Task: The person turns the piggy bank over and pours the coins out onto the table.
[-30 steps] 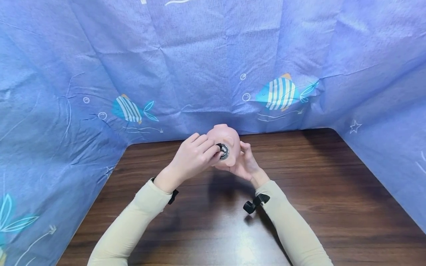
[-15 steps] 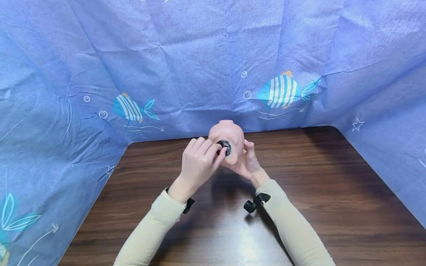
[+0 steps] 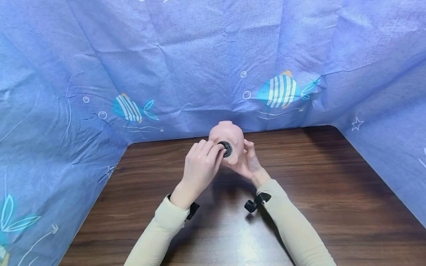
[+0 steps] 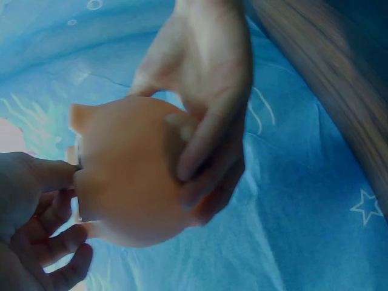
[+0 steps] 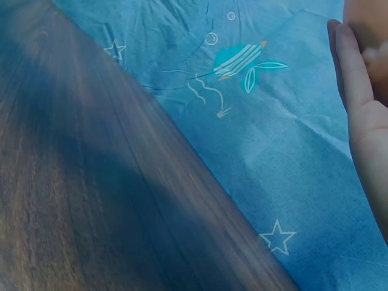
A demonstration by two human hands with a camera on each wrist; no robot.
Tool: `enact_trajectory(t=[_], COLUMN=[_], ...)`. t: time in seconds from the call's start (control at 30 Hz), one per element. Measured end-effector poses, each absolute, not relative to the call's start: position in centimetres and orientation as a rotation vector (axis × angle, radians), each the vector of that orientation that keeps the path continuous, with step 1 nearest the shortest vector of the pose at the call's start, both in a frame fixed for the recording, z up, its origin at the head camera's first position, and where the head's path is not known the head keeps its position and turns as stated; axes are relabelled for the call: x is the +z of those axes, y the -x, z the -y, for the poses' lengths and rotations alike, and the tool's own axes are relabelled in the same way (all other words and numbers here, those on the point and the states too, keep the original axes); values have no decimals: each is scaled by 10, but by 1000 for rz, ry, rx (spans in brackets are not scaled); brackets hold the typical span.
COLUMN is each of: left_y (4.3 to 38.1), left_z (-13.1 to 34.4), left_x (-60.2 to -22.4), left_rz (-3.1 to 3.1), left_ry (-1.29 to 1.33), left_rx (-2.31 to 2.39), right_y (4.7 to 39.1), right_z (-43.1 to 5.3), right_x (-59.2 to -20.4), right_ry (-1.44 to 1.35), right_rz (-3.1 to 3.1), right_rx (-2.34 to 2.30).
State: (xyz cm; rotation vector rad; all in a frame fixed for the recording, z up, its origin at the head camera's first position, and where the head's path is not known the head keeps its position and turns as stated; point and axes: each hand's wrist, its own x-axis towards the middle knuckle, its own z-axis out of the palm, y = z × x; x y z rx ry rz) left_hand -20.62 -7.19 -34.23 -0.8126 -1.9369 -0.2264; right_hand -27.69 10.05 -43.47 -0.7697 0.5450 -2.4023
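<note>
A pink piggy bank (image 3: pixel 229 130) is held up over the far part of the table, its underside with stubby feet turned toward the head camera. My right hand (image 3: pixel 249 163) grips its round body from the right and below; the left wrist view shows that hand's fingers (image 4: pixel 200 145) curled against the body. Set in the underside is a round black plug (image 3: pixel 228 150). My left hand (image 3: pixel 202 162) pinches the middle of this plug between thumb and fingers. In the left wrist view the left hand (image 4: pixel 30 206) hides most of the plug side.
A dark wood-grain table (image 3: pixel 316 192) lies under both arms. Blue fabric (image 3: pixel 186 66) printed with fish and stars hangs behind it and along both sides, close to the table's far edge. A black wrist mount (image 3: pixel 257 202) sits on the right sleeve.
My left hand and forearm have swung to the right while the fingers stay at the plug. The piggy bank has shifted slightly right and up. My right hand has hardly moved.
</note>
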Motion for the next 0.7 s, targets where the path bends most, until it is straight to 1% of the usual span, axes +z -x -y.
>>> enact_trajectory(t=[0.17,0.7], left_y=[205,207], left_z=[73,69], left_x=[-342,-346], left_rz=[1977,1966], left_ry=[822,786], left_rx=[-252,-137], right_y=[278,279], right_z=[-98,-99], right_x=[-437,-442], right_ry=[780,769], right_rz=[-536,-575], right_rx=[-2384,-2397])
